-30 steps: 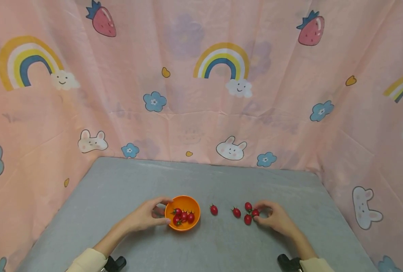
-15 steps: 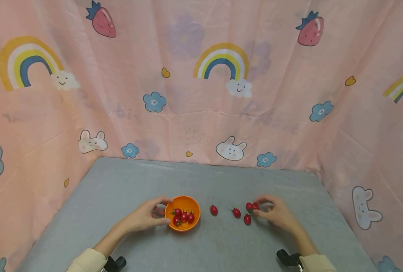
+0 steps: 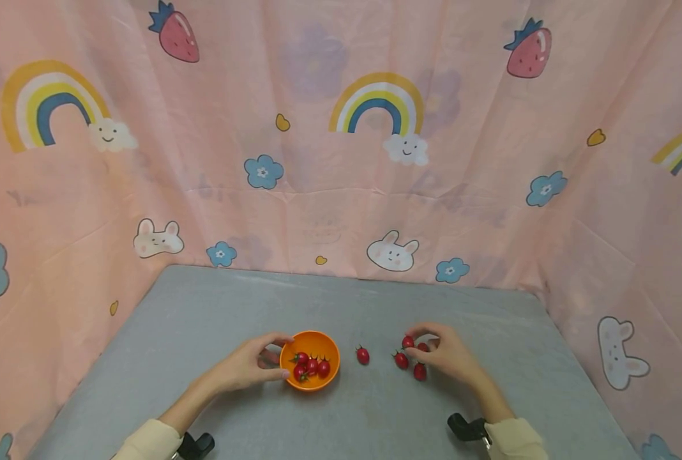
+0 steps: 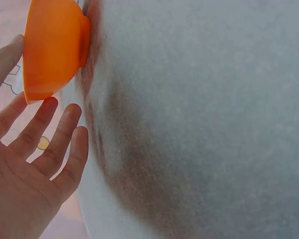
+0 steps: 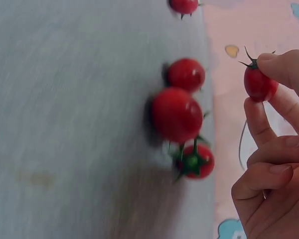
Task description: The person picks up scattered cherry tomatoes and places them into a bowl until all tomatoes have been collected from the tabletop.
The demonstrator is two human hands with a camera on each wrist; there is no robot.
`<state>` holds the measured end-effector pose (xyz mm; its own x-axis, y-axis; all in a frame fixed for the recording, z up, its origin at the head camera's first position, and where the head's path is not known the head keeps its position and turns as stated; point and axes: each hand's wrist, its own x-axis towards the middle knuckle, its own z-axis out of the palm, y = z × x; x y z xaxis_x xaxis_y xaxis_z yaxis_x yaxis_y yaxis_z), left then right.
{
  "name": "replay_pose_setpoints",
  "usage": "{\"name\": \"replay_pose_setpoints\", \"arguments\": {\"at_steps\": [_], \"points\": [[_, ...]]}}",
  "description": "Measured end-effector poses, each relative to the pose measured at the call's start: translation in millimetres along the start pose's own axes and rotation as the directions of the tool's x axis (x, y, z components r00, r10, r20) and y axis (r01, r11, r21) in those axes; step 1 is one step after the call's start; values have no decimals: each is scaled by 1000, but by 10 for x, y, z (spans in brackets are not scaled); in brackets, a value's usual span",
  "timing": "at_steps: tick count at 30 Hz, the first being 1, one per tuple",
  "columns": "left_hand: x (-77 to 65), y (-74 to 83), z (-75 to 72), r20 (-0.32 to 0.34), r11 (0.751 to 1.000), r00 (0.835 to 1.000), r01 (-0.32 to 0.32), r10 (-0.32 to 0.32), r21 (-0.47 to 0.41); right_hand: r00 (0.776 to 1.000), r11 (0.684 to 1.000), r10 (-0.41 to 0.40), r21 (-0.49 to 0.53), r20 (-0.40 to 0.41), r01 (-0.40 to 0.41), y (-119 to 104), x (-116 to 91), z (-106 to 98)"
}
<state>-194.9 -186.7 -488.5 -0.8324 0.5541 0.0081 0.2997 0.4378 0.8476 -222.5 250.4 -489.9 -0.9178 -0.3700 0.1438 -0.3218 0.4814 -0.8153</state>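
My left hand holds an orange bowl at its side, thumb and fingertips at the rim. Inside the bowl lie several red cherry tomatoes with green stems. My right hand pinches one cherry tomato between thumb and fingers, raised off the table, its green stem sticking up past the thumb. Close below it rest more loose tomatoes, among them one at the front and one on the left. Another tomato is partly covered by the right hand.
Between the bowl and the cluster lies a single cherry tomato. The grey table is bordered by a pink patterned curtain at the back and sides. Black wrist mounts sit at both forearms.
The right hand has lifted a cherry tomato from the right side of the cluster and carried it leftward over the others. The left hand stays at the bowl.
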Motion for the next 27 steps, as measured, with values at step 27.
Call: {"name": "replay_pose_setpoints", "arguments": {"at_steps": [27], "points": [[12, -14, 1, 1, 1000, 1000, 1, -1, -2, 992, 998, -48, 36, 115, 44, -409, 339, 435]]}}
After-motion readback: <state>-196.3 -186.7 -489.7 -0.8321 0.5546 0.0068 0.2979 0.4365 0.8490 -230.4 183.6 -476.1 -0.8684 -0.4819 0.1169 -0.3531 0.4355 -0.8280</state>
